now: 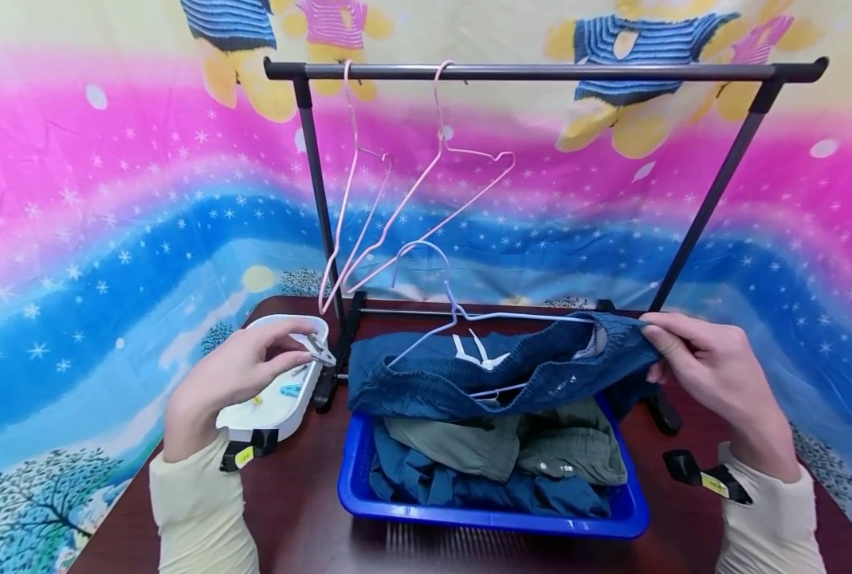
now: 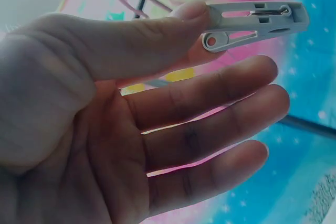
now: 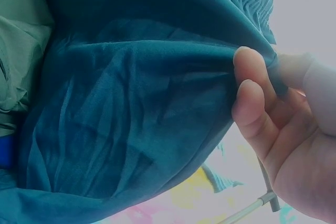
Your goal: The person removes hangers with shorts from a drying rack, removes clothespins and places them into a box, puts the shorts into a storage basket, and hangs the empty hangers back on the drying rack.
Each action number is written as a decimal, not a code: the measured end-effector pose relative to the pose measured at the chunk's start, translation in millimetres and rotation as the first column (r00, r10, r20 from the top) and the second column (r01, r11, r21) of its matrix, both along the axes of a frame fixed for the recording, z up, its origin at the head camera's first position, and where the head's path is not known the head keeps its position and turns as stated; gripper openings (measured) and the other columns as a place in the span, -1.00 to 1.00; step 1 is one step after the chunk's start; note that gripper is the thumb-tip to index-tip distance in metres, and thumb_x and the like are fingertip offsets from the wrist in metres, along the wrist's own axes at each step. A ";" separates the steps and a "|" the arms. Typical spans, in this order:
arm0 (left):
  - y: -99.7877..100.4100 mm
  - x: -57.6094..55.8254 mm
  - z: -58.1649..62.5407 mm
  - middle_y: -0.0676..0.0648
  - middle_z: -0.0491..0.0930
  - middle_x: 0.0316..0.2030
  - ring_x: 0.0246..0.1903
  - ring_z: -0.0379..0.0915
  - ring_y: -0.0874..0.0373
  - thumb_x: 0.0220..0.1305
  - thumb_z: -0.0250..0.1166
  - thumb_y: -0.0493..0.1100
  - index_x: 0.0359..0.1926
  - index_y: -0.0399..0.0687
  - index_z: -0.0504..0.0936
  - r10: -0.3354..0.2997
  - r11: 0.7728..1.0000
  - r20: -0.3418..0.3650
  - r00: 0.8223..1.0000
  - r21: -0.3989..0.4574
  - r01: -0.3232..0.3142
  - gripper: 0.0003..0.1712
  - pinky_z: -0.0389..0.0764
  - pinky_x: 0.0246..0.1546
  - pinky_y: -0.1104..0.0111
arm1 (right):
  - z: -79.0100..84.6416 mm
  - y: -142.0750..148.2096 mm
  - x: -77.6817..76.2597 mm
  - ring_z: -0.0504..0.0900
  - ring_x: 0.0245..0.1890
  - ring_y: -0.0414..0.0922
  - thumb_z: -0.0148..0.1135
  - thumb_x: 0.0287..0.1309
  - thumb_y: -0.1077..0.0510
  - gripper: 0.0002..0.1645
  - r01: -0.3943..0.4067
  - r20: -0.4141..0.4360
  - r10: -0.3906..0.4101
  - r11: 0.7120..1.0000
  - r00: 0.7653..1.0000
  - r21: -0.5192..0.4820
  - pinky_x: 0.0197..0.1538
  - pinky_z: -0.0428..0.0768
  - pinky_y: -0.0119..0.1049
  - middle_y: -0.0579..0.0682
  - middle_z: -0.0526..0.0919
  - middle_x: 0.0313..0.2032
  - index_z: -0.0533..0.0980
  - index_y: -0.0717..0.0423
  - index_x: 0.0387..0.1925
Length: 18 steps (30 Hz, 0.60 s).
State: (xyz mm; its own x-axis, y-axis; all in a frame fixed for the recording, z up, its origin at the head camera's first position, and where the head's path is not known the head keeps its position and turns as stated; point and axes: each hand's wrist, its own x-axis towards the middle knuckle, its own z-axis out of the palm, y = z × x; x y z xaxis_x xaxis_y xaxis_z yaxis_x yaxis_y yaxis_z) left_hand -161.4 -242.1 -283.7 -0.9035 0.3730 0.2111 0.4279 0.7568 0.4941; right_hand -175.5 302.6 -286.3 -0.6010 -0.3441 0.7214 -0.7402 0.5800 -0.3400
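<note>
Between thumb and forefinger my left hand (image 1: 228, 371) pinches a pale grey clothespin (image 1: 318, 349), its other fingers extended in the left wrist view. My right hand (image 1: 712, 379) pinches the right end of the waistband of dark blue drawstring shorts (image 1: 426, 391), and in the right wrist view the fabric (image 3: 131, 108) is drawn taut towards the fingertips. A lilac hanger (image 1: 453, 309) sits partly inside the shorts' waist, its hook sticking up. The shorts lie over a blue basket (image 1: 493, 522) that holds green shorts (image 1: 461, 446) and more dark blue clothing (image 1: 426, 482).
Behind the basket stands a black clothes rack (image 1: 555, 72) with two pink hangers (image 1: 429, 171) on its bar. A white tray (image 1: 296, 418) with several coloured clothespins is beneath my left hand. All stand on a dark reddish table (image 1: 292, 510) before a patterned cloth.
</note>
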 end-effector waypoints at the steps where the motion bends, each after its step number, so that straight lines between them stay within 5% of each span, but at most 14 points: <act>1: -2.7 -0.5 -1.5 0.00 0.69 -0.07 -0.12 0.66 0.17 0.38 0.24 -0.08 0.21 0.07 0.50 0.010 1.000 0.008 1.000 -0.003 -0.010 -0.60 0.62 -0.13 0.29 | -0.1 0.2 -0.2 0.55 -0.63 -0.44 0.20 0.12 0.55 -0.65 0.002 0.002 -0.002 1.000 1.000 0.000 -0.34 0.49 -0.65 -0.25 0.57 -0.63 0.65 0.27 -0.09; 11: -30.7 -6.6 -21.5 -0.06 0.73 -0.14 -0.18 0.63 0.12 0.38 0.23 -0.02 0.19 -0.03 0.51 0.079 0.997 0.125 0.989 -0.022 -0.076 -0.58 0.57 -0.33 0.36 | -0.7 -1.5 -0.4 0.55 -0.64 -0.43 0.20 0.13 0.54 -0.66 -0.017 -0.013 0.017 1.000 1.000 -0.009 -0.36 0.49 -0.64 -0.22 0.58 -0.62 0.65 0.26 -0.09; 18: -47.0 -16.1 -35.6 -0.03 0.73 -0.19 -0.28 0.56 0.18 0.36 0.25 -0.02 0.17 -0.07 0.55 0.131 0.991 0.181 0.975 -0.052 -0.124 -0.58 0.55 -0.27 0.30 | 0.5 -1.0 -0.1 0.55 -0.64 -0.43 0.20 0.11 0.55 -0.65 -0.015 -0.001 0.015 1.000 1.000 -0.017 -0.35 0.49 -0.65 -0.23 0.59 -0.62 0.66 0.25 -0.09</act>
State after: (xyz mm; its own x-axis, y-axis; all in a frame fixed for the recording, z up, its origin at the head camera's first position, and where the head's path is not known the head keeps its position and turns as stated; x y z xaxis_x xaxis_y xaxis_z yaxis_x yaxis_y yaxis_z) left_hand -177.5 -289.0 -319.4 -0.9661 0.2569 0.0245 0.2313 0.8200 0.5235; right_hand -175.5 301.6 -285.8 -0.5952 -0.3404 0.7279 -0.7490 0.5632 -0.3490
